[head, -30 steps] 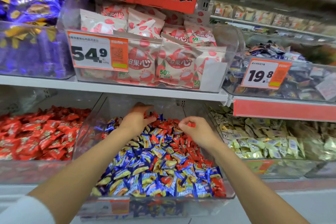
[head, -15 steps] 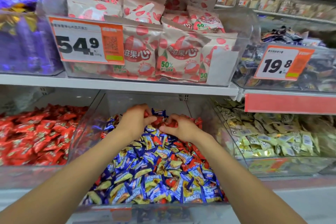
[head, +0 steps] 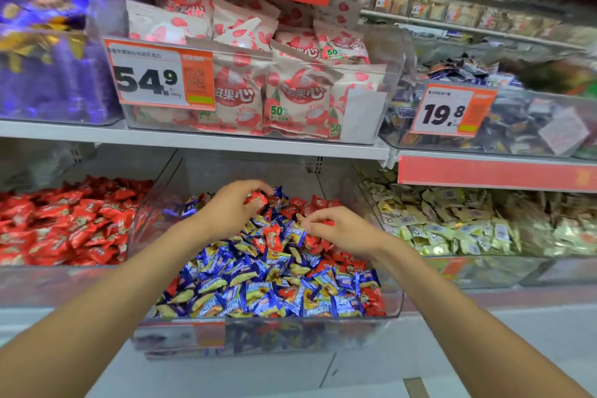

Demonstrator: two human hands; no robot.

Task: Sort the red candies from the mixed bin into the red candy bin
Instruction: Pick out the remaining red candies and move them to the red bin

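A clear mixed bin (head: 395, 300) sits at the lower centre of the frame, heaped with blue-and-yellow wrapped candies (head: 258, 287) and red ones scattered among them, mostly toward the back and right side of the heap. Just to its left, behind a shared clear wall, the red candy bin (head: 19, 278) holds only red wrappers (head: 71, 223). To the right lies a bin of pale gold candies (head: 452, 226). A white shelf (head: 193, 139) runs across the middle of the frame directly above these bins and overhangs their back halves; on it stands a bin of pink-and-white bags (head: 290, 97) with an orange price tag reading 54.9 (head: 160, 74), a purple-wrapped stock (head: 48, 42) at the upper left, and a bin of dark wrappers with a 19.8 tag (head: 452, 110) at the right. Both bare forearms reach in from the bottom corners over the mixed bin's front rim. The left hand (head: 231, 207) is curled over the back of the heap, its fingertips closed on a red candy (head: 258, 199). The right hand (head: 345, 229) rests lower and to the right, its thumb and fingers pinched together on what looks like a small red wrapper (head: 328, 222), though little of it shows. Another red candy (head: 271, 234) stands loose between the two hands, touching neither.
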